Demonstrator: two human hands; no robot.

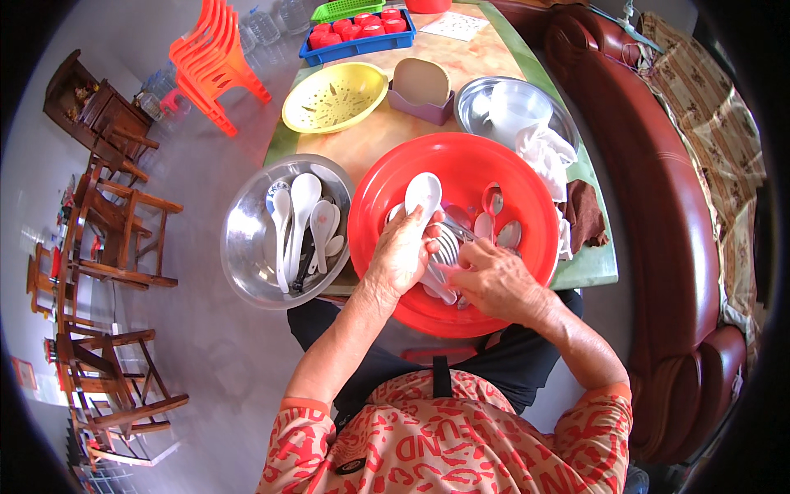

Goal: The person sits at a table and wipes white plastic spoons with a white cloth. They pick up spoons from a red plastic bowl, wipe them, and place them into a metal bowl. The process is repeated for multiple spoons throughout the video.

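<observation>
Above the large red plastic basin, my left hand holds a white soup spoon with its bowl upward. My right hand is low over the same basin, fingers curled beside a metal fork; whether they grip anything is hidden by blur. Metal spoons and other cutlery lie in the basin, partly covered by my hands. Left of it, a stainless steel bowl contains several white soup spoons and something black under them.
Behind the basin stand a yellow colander, a purple holder and a steel basin with a translucent bowl. White cloth and brown cloth lie right. A blue tray carries red cups. A leather sofa flanks the table.
</observation>
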